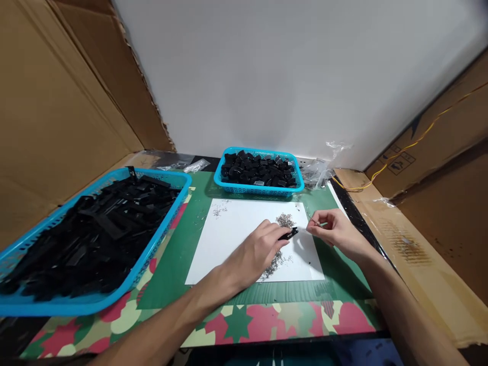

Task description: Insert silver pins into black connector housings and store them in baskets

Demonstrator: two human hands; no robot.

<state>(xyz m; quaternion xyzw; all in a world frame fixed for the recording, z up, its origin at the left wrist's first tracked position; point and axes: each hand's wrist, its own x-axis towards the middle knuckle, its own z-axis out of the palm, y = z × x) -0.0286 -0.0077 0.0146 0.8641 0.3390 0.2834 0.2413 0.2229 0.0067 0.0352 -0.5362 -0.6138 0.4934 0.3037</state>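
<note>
Over the white sheet, my left hand is closed round a small black plastic part, whose end sticks out to the right past the fingertips. My right hand is just right of it, thumb and fingers pinched on a thin slender object too small to name. A gap separates the two hands. Tiny metal pieces lie in one pile beyond the left hand and in another pile nearer me, partly hidden by that hand.
A large blue basket of long black parts stands at left. Behind the white sheet, a smaller blue basket holds black pieces. Clear plastic bags lie at the back right. Cardboard and a yellow cord border the right side.
</note>
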